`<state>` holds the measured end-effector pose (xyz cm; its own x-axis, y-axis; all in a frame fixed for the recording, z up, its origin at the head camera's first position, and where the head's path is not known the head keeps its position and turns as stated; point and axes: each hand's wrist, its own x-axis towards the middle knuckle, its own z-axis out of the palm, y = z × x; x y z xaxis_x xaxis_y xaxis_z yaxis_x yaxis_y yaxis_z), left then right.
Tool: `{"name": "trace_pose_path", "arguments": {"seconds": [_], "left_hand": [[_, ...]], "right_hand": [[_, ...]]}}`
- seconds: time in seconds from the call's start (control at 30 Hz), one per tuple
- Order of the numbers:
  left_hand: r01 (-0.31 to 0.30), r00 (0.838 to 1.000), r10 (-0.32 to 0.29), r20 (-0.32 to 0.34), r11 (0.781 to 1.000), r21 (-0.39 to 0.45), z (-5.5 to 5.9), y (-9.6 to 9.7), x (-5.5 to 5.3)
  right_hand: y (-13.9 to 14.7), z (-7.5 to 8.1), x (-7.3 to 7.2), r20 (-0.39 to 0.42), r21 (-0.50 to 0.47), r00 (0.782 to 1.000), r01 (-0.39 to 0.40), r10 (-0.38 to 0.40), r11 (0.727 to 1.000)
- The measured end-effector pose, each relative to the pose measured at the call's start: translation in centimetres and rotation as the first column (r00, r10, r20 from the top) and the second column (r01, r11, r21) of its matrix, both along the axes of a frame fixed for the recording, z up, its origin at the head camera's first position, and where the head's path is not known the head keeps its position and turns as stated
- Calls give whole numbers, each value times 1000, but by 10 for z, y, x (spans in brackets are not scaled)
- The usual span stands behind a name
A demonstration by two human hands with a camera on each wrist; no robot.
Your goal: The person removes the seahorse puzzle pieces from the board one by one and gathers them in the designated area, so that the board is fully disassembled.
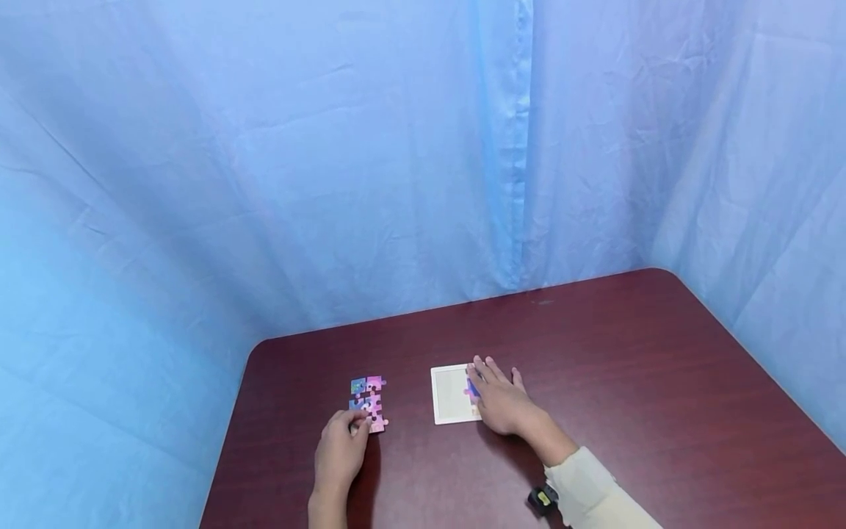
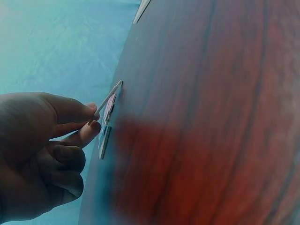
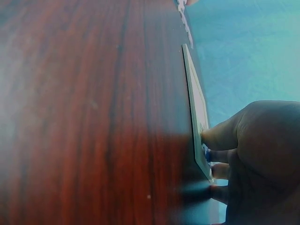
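My left hand [image 1: 340,454] is over the near end of a cluster of pink and blue jigsaw puzzle pieces [image 1: 374,383]. Between thumb and forefinger it pinches one thin puzzle piece [image 2: 108,97], seen edge-on and tilted in the left wrist view. Other pieces [image 2: 105,143] lie beneath it. To the right is a white puzzle tray [image 1: 434,400], with its left part bare. My right hand [image 1: 504,408] rests on the tray's right side, fingers spread. A purple-blue piece [image 1: 472,389] shows beside its fingers; the hand hides the rest of that side.
Both hands work over a dark red wooden table [image 1: 615,353]. Blue curtains [image 1: 370,184] hang behind and at the sides. A small black device [image 1: 542,499] sits by the right sleeve [image 1: 584,481].
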<state>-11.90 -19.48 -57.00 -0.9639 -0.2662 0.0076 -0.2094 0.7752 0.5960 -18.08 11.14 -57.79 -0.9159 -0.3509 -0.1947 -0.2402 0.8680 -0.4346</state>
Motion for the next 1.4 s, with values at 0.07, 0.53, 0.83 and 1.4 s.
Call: {"name": "trace_pose_path", "arguments": {"seconds": [0.07,0.53,0.83,1.4], "left_hand": [[-5,1000,5,0,1000,-1,0,0,-1],[-9,999,9,-34,1000,-2,1,1,1],[-13,999,13,-39,1000,2,1,1,1],[194,971,-189,-147,981,22,-1,61,-4]], "right_hand": [[0,3,0,0,4,1000,-4,4,1000],[0,7,3,15,-15,1000,-7,7,1000],[1,5,1,32,23,999,-12,12,1000],[2,16,2,11,-44,1000,26,-25,999]]}}
